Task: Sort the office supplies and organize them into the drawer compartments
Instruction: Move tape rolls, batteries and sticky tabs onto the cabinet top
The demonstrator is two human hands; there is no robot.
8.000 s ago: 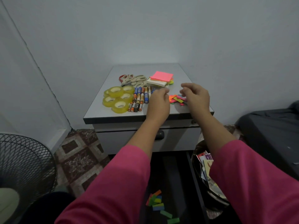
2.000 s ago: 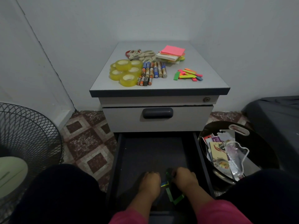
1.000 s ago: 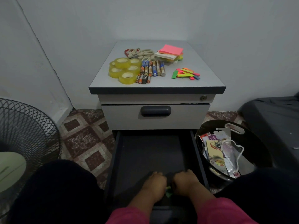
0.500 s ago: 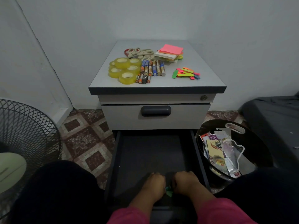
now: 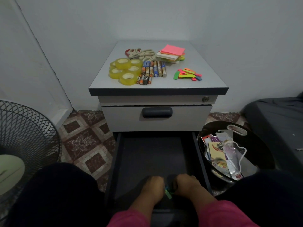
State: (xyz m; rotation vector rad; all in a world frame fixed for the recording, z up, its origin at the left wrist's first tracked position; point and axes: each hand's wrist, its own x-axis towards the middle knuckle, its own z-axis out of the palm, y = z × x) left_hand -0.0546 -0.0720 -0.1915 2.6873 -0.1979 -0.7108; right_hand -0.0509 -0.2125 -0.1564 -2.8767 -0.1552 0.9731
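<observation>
Down at the near end of the open bottom drawer [image 5: 150,154], a small bunch of green and blue sticky flags [image 5: 168,192] sits between the left hand [image 5: 153,185] and right hand [image 5: 185,183], both with fingers curled round it. Atop the cabinet [image 5: 209,74] lie more coloured flags [image 5: 187,74], sticky-note pads [image 5: 172,54], markers [image 5: 153,69], tape rolls [image 5: 125,70] and scissors [image 5: 141,52]. A black bin [image 5: 259,148] stands just beside the drawer.

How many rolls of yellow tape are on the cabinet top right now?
5, perhaps 6. All sit clustered at the cabinet top's left front: front roll, left roll, top roll, middle roll, back roll. An edge far left may be another, mostly hidden.
</observation>
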